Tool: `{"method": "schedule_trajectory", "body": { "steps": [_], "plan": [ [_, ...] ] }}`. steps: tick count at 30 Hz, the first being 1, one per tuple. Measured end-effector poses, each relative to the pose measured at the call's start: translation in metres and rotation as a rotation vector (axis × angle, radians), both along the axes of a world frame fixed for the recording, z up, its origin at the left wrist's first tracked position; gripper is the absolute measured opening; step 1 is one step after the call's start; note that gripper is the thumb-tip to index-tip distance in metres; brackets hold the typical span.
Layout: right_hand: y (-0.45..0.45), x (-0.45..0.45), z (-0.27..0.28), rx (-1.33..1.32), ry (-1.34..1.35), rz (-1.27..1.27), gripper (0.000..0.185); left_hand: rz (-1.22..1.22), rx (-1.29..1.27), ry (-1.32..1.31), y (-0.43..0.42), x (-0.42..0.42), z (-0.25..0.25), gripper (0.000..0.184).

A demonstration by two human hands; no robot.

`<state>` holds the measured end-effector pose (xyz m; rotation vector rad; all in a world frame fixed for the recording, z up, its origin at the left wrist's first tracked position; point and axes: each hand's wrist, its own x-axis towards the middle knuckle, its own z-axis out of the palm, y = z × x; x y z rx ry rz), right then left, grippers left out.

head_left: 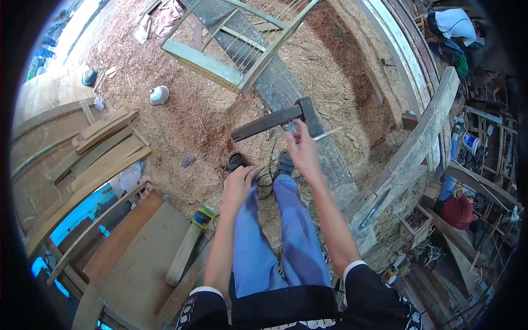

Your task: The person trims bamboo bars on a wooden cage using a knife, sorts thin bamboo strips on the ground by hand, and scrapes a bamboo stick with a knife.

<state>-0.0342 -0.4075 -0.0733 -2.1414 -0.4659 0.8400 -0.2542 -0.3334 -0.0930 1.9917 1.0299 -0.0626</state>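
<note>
A thin pale strip [330, 133], perhaps cane, runs between my hands and sticks out past the right one. My left hand [237, 188] is closed, thumb and fingers pinching the strip's near end above my left knee. My right hand [303, 149] is raised over my right foot, thumb and fingers curled around the strip; the exact contact is hard to make out. Just beyond it lies a dark wooden bar [267, 122] meeting a thick wooden block [311, 116]. Further off stands a pale wooden frame [206, 66] with cords strung across it.
A long plank [280, 82] crosses the shavings-covered ground. At left are curved wooden pieces [104, 129], a white bowl-like object [159, 95] and a yellow-green tool [203, 216]. A heavy beam [407, 159] slants at right. Other people [455, 25] crouch among timber at far right.
</note>
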Motion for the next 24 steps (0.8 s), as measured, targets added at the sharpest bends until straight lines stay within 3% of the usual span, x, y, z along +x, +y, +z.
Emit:
{"method": "schedule_trajectory", "body": {
  "steps": [3, 6, 10, 20, 21, 24],
  "plan": [
    [0.038, -0.008, -0.033, -0.196, -0.149, 0.147, 0.055, 0.09, 0.03, -0.005, -0.006, -0.005, -0.002, 0.019],
    [0.065, 0.004, -0.049, -0.361, -0.221, 0.138, 0.057, 0.112, 0.062, -0.025, -0.003, -0.013, -0.012, 0.019],
    [0.067, 0.007, -0.057, -0.343, -0.212, 0.063, 0.056, 0.122, 0.105, -0.086, 0.002, -0.023, -0.025, 0.019],
    [0.054, -0.003, -0.049, 0.035, 0.073, -0.414, 0.041, 0.055, 0.178, -0.077, -0.004, -0.013, -0.019, 0.017],
    [0.049, 0.0, -0.025, 0.084, 0.069, -0.432, 0.034, 0.084, 0.132, -0.084, -0.008, -0.013, -0.022, 0.017],
    [0.02, 0.017, -0.007, 0.5, 0.398, -0.602, 0.039, -0.053, 0.126, 0.068, -0.011, 0.004, -0.001, 0.019]
  ]
}}
